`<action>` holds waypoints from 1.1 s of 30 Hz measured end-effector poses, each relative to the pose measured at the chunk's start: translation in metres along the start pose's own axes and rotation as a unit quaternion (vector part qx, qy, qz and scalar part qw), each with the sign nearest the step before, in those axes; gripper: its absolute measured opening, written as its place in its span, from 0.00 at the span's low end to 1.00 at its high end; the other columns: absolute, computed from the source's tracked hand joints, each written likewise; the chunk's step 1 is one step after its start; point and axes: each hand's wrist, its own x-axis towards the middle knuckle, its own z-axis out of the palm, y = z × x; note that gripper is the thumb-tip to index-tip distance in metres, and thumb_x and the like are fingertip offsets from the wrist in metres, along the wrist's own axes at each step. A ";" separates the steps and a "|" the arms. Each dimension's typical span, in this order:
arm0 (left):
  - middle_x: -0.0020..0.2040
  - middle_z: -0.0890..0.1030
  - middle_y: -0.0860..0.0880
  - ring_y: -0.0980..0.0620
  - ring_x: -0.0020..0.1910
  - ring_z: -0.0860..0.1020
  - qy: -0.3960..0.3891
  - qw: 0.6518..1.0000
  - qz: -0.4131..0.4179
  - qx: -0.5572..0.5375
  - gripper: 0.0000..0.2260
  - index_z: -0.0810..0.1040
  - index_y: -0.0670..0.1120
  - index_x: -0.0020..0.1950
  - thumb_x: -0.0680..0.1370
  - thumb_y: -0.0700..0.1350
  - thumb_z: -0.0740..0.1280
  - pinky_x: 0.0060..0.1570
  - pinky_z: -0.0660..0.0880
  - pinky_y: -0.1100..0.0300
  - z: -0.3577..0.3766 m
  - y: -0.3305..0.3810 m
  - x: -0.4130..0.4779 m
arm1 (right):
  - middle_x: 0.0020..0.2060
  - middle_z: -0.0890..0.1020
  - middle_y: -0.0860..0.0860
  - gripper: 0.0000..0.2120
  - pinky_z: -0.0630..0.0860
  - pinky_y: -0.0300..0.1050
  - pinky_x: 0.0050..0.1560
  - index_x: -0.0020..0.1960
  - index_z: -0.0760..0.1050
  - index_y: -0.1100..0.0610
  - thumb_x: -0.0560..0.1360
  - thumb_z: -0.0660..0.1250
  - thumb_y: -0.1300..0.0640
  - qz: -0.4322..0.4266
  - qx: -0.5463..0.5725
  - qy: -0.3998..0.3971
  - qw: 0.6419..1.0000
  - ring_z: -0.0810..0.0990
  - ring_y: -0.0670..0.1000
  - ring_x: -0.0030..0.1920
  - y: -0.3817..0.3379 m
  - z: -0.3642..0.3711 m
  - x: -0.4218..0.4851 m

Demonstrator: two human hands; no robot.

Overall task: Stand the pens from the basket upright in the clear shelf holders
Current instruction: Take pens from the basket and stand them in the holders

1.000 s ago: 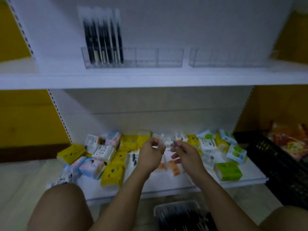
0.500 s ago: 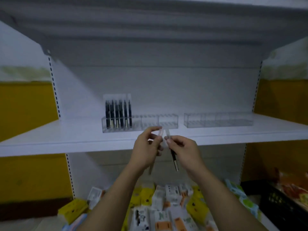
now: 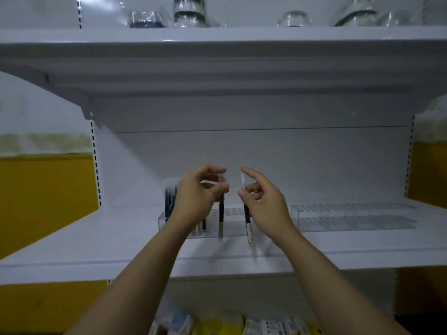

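- Now the left hand [image 3: 198, 198] pinches the clear, thin top of the left pen [image 3: 221, 213] between thumb and curled fingers.
- The left pen hangs almost upright in front of the left holder [image 3: 162, 222]; its barrel is dark, its lower end shiny like metal.
- The right hand [image 3: 264, 205] pinches the right pen [image 3: 247, 218] in the same way, with the forefinger stretched out over the transparent top.
- The right pen is slightly tilted and has the same dark barrel and metallic end; the two pens are near each other but apart.
- The left holder is a low clear plastic box on the white, smooth shelf [image 3: 96, 238]; dark slim pens [image 3: 168, 205] stand upright at its left end.
- The right holder [image 3: 350, 216], also clear and ribbed inside, stands well apart to the right.
- Glassware [image 3: 188, 10] stands on the shelf above; soft coloured packets [image 3: 217, 326] lie below.
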 end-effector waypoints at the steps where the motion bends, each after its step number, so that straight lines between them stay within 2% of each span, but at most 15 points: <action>1: 0.47 0.83 0.50 0.54 0.41 0.83 0.010 1.000 0.005 0.004 0.10 0.79 0.51 0.54 0.75 0.40 0.71 0.40 0.81 0.62 -0.002 -0.001 0.008 | 0.41 0.76 0.47 0.22 0.74 0.30 0.37 0.68 0.70 0.44 0.78 0.66 0.59 -0.006 -0.004 -0.003 1.000 0.74 0.43 0.36 0.000 0.004 0.007; 5: 0.46 0.82 0.50 0.52 0.43 0.82 0.038 0.998 0.035 0.039 0.12 0.79 0.50 0.55 0.73 0.42 0.73 0.44 0.82 0.56 -0.009 -0.005 0.040 | 0.41 0.76 0.46 0.18 0.76 0.35 0.36 0.63 0.71 0.48 0.76 0.68 0.60 -0.017 -0.006 -0.007 1.000 0.74 0.43 0.33 0.003 0.017 0.038; 9: 0.47 0.81 0.50 0.53 0.43 0.81 0.038 0.991 0.075 0.106 0.12 0.77 0.51 0.54 0.72 0.44 0.73 0.45 0.81 0.57 -0.011 -0.010 0.064 | 0.42 0.75 0.44 0.17 0.73 0.30 0.35 0.62 0.70 0.49 0.76 0.68 0.60 -0.049 -0.040 0.005 0.998 0.74 0.40 0.31 0.008 0.028 0.062; 15: 0.47 0.80 0.53 0.58 0.42 0.80 0.038 0.988 0.067 0.132 0.11 0.77 0.51 0.51 0.72 0.44 0.74 0.40 0.75 0.69 -0.008 -0.030 0.083 | 0.43 0.75 0.41 0.19 0.73 0.26 0.34 0.65 0.70 0.49 0.76 0.69 0.59 -0.063 -0.035 0.041 0.997 0.76 0.35 0.36 0.026 0.045 0.085; 18: 0.47 0.79 0.53 0.57 0.42 0.80 0.037 0.989 0.053 0.135 0.10 0.77 0.51 0.51 0.72 0.44 0.74 0.38 0.72 0.70 -0.008 -0.040 0.085 | 0.43 0.76 0.43 0.19 0.76 0.30 0.37 0.64 0.70 0.50 0.76 0.69 0.60 -0.049 0.001 0.064 0.997 0.78 0.37 0.37 0.038 0.049 0.091; 20: 0.47 0.79 0.53 0.57 0.42 0.81 0.043 0.986 0.057 0.149 0.11 0.77 0.51 0.50 0.72 0.44 0.75 0.39 0.73 0.69 -0.007 -0.045 0.086 | 0.44 0.76 0.43 0.19 0.80 0.38 0.41 0.64 0.70 0.50 0.76 0.69 0.60 -0.031 0.021 0.069 0.997 0.79 0.41 0.37 0.045 0.051 0.092; 22: 0.47 0.79 0.54 0.57 0.42 0.80 0.046 0.984 0.055 0.162 0.11 0.77 0.51 0.50 0.71 0.45 0.75 0.39 0.75 0.67 -0.006 -0.046 0.086 | 0.44 0.76 0.43 0.19 0.80 0.42 0.42 0.65 0.70 0.50 0.76 0.69 0.60 -0.025 0.025 0.067 0.997 0.79 0.42 0.38 0.050 0.054 0.092; 26: 0.46 0.79 0.54 0.53 0.42 0.80 0.044 0.978 0.049 0.199 0.13 0.77 0.49 0.51 0.70 0.48 0.76 0.42 0.78 0.57 -0.008 -0.046 0.091 | 0.44 0.75 0.42 0.19 0.76 0.33 0.37 0.64 0.70 0.50 0.76 0.69 0.60 -0.028 0.024 0.068 0.997 0.78 0.40 0.36 0.055 0.054 0.094; 30: 0.42 0.80 0.54 0.54 0.41 0.79 0.013 0.967 0.033 0.251 0.12 0.77 0.49 0.49 0.70 0.51 0.75 0.44 0.79 0.54 -0.008 -0.052 0.090 | 0.44 0.76 0.43 0.18 0.73 0.27 0.35 0.63 0.71 0.49 0.76 0.69 0.60 -0.044 -0.011 0.026 0.999 0.77 0.38 0.36 0.053 0.051 0.092; 33: 0.42 0.80 0.54 0.54 0.42 0.79 -0.032 0.943 0.042 0.329 0.10 0.77 0.50 0.48 0.72 0.51 0.74 0.46 0.80 0.51 -0.004 -0.052 0.088 | 0.44 0.76 0.41 0.19 0.76 0.34 0.40 0.64 0.70 0.46 0.76 0.69 0.58 -0.073 -0.079 -0.056 0.993 0.78 0.42 0.39 0.052 0.054 0.084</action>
